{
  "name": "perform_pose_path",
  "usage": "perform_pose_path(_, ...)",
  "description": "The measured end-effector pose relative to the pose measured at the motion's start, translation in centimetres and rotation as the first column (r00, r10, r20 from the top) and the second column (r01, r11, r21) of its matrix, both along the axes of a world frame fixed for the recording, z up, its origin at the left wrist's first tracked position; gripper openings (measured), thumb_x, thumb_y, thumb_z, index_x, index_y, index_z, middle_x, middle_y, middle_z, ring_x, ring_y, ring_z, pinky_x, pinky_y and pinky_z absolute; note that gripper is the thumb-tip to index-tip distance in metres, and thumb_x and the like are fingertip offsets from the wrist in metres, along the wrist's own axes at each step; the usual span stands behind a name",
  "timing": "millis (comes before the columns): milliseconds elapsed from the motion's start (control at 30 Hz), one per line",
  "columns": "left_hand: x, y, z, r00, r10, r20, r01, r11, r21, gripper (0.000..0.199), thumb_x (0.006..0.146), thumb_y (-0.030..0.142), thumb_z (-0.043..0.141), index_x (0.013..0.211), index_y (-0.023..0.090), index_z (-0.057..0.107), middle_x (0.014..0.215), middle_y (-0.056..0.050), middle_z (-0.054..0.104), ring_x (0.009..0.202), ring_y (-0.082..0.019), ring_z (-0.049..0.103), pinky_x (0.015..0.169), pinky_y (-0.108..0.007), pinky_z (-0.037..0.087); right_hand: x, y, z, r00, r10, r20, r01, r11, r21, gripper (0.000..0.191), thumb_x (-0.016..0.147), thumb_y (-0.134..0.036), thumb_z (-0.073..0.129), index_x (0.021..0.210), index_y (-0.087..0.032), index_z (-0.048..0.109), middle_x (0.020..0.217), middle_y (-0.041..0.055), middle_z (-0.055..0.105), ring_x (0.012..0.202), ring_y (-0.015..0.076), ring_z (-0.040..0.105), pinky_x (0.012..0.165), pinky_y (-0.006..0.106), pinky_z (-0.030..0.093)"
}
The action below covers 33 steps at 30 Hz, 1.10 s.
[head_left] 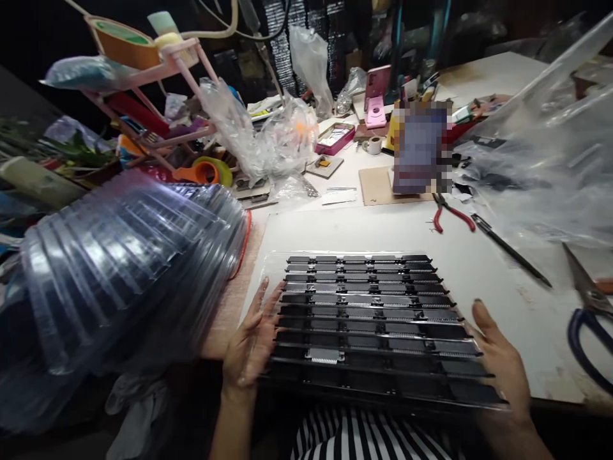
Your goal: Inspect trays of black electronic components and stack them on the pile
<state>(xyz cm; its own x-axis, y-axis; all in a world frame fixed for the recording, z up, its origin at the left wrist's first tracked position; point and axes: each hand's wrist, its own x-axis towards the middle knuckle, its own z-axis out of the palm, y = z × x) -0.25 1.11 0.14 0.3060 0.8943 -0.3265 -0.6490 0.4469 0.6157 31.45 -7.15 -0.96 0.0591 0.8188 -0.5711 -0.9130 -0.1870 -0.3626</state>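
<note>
A clear plastic tray [275,263] filled with several rows of long black parts [368,313] lies on the white table right in front of me. My left hand [249,342] rests flat against the tray's left edge, fingers spread and pointing away from me. My right hand [500,361] presses against the tray's right edge near the front corner. Both hands flank the tray and touch its sides. To the left, a tall leaning stack of the same clear trays [119,275] rests on its side.
Red-handled pliers [450,214], a black pen-like tool [512,249] and blue-handled scissors [589,313] lie to the right. A large clear plastic bag [546,147] fills the right side. A pink rack [158,89] and cluttered bags stand behind.
</note>
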Motion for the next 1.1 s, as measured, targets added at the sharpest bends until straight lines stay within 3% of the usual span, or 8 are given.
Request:
perform_pose_path(100,0.2,0.1,0.3,1.000,0.024,-0.014,-0.025,0.999,-0.033,0.051,0.091,0.019,0.033,0.141,0.030,0.029,0.148,-0.001,0.034,0.124,-0.023,0.045,0.108,-0.044,0.030,-0.3,0.2,-0.1,1.000,-0.009,-0.030,0.010,0.999,0.043,0.034,0.088,-0.047,0.045,0.099,-0.028,0.070,0.093,0.0063,0.073,0.093,0.0254,0.067,0.088,0.048,0.051)
perform_pose_path(200,0.2,0.1,0.4,0.999,0.026,-0.021,-0.027,0.999,-0.039,0.049,0.092,0.020,0.033,0.140,0.030,0.031,0.148,-0.002,0.035,0.121,-0.024,0.048,0.106,-0.044,0.033,-1.2,0.6,0.9,0.998,-0.047,-0.039,0.049,0.998,0.034,0.035,0.090,-0.043,0.040,0.096,-0.027,0.071,0.094,0.0071,0.073,0.093,0.0249,0.067,0.088,0.047,0.050)
perform_pose_path(367,-0.1,0.1,0.2,0.999,0.024,-0.022,-0.025,0.999,-0.031,0.049,0.093,0.020,0.032,0.141,0.032,0.029,0.149,-0.001,0.031,0.123,-0.023,0.046,0.106,-0.043,0.034,-1.8,1.0,1.4,1.000,-0.014,-0.027,0.015,0.999,0.038,0.012,0.080,-0.025,0.062,0.081,-0.029,0.073,0.074,0.0000,0.074,0.083,0.0218,0.069,0.087,0.039,0.054)
perform_pose_path(467,-0.2,0.1,0.0,0.999,0.032,0.008,-0.032,0.999,-0.037,0.050,0.093,0.022,0.033,0.141,0.033,0.027,0.150,0.000,0.030,0.128,-0.022,0.042,0.108,-0.042,0.030,-1.6,1.0,0.9,1.000,-0.010,-0.026,0.011,0.999,0.043,0.012,0.072,-0.022,0.072,0.083,-0.026,0.073,0.072,-0.0008,0.073,0.081,0.0209,0.070,0.085,0.035,0.054)
perform_pose_path(633,-0.5,0.3,-0.4,0.985,-0.034,0.169,0.036,0.999,-0.007,0.050,0.095,0.023,0.022,0.144,0.033,0.016,0.148,0.003,0.031,0.135,-0.017,0.029,0.113,-0.038,0.021,-1.5,0.9,0.9,0.997,-0.029,-0.071,0.032,0.999,0.039,0.014,0.077,-0.020,0.065,0.088,-0.023,0.073,0.071,0.0010,0.074,0.084,0.0206,0.069,0.084,0.034,0.054)
perform_pose_path(833,-1.5,1.1,-0.6,0.903,-0.181,0.390,0.147,0.982,0.116,0.055,0.095,0.035,0.011,0.145,0.018,-0.005,0.150,-0.011,0.024,0.137,-0.021,0.018,0.112,-0.042,0.020,-1.7,1.5,1.6,0.993,0.016,-0.117,-0.011,0.999,0.041,0.026,0.090,-0.028,0.047,0.093,-0.021,0.071,0.085,0.0027,0.074,0.091,0.0200,0.067,0.090,0.039,0.050)
perform_pose_path(967,-2.1,0.8,-0.6,0.930,-0.163,0.330,0.134,0.985,0.110,0.061,0.093,0.033,0.021,0.145,0.011,-0.003,0.149,-0.016,0.025,0.137,-0.022,0.020,0.109,-0.039,0.027,-1.9,1.4,1.7,0.996,-0.064,-0.068,0.071,0.992,0.106,0.028,0.089,-0.035,0.047,0.091,-0.022,0.071,0.087,0.0037,0.074,0.092,0.0211,0.067,0.091,0.042,0.048)
perform_pose_path(1100,-1.9,0.2,0.0,0.982,-0.149,0.112,0.149,0.989,0.010,0.056,0.093,0.025,0.029,0.146,0.021,0.011,0.138,-0.012,0.047,0.125,-0.020,0.045,0.102,-0.032,0.040,-1.9,0.9,1.5,0.996,-0.041,-0.079,0.048,0.995,0.090,0.023,0.087,-0.031,0.050,0.089,-0.023,0.072,0.084,0.0025,0.074,0.089,0.0204,0.068,0.091,0.040,0.049)
